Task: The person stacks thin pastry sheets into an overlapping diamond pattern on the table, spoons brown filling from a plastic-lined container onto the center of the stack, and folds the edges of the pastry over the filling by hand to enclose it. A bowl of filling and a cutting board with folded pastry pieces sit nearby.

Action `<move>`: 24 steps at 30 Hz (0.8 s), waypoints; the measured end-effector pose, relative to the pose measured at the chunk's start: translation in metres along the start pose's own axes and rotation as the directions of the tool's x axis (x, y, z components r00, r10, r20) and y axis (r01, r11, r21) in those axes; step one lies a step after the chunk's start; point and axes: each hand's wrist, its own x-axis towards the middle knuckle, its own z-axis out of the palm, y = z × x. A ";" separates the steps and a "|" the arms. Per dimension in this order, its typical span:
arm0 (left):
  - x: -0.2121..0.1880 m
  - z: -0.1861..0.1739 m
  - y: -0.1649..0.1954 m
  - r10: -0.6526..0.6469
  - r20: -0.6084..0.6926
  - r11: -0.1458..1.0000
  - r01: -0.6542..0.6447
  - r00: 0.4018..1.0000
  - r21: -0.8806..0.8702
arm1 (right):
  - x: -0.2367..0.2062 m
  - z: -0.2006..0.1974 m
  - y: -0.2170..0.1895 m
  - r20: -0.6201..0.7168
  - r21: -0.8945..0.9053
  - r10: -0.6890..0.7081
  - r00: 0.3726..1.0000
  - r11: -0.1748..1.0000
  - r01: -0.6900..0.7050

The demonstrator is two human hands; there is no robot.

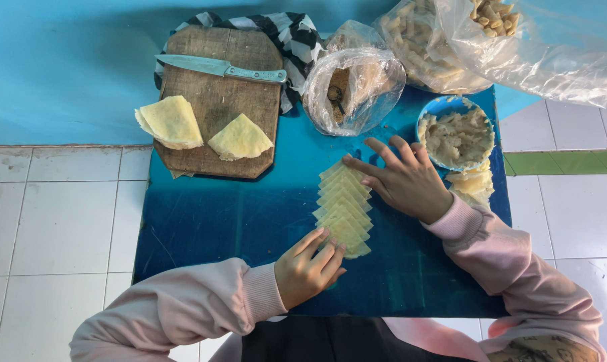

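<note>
Centre frame, the left hand (309,268), fingers loosely curled, and the open right hand (405,181) touch a fanned row of pale wrappers (344,208); clear plastic bags (357,80) sit upper right.

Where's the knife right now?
In the head view the knife lies across the far end of the wooden cutting board, at the table's far left corner, beyond the two folded wrapper stacks.

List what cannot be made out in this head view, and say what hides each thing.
- Contents of the knotted clear plastic bag: blurred by crinkled film, head view.
- Large clear plastic bag of pale fried pieces: cut off by the top and right edges.
- Black-and-white striped cloth: mostly under the worn wooden cutting board.
- Left hand fingertips: curled over the row of pale yellow square wrappers.
</note>
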 end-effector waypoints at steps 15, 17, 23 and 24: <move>0.002 -0.010 0.004 -0.018 -0.029 0.992 0.022 0.999 0.127 | -0.007 -0.018 -0.006 -0.014 0.341 0.035 0.999 0.940 -0.028; -0.001 -0.012 0.007 -0.031 -0.031 0.981 0.036 0.999 0.189 | -0.021 -0.024 -0.013 0.066 0.606 0.006 0.998 0.794 -0.045; -0.004 -0.013 0.008 -0.023 -0.035 0.940 0.033 0.999 0.339 | -0.051 -0.021 -0.043 0.069 0.842 -0.131 0.989 0.540 0.013; -0.004 -0.013 0.008 -0.026 -0.036 0.939 0.037 0.999 0.343 | -0.053 -0.018 -0.047 0.058 0.803 -0.133 0.989 0.595 0.033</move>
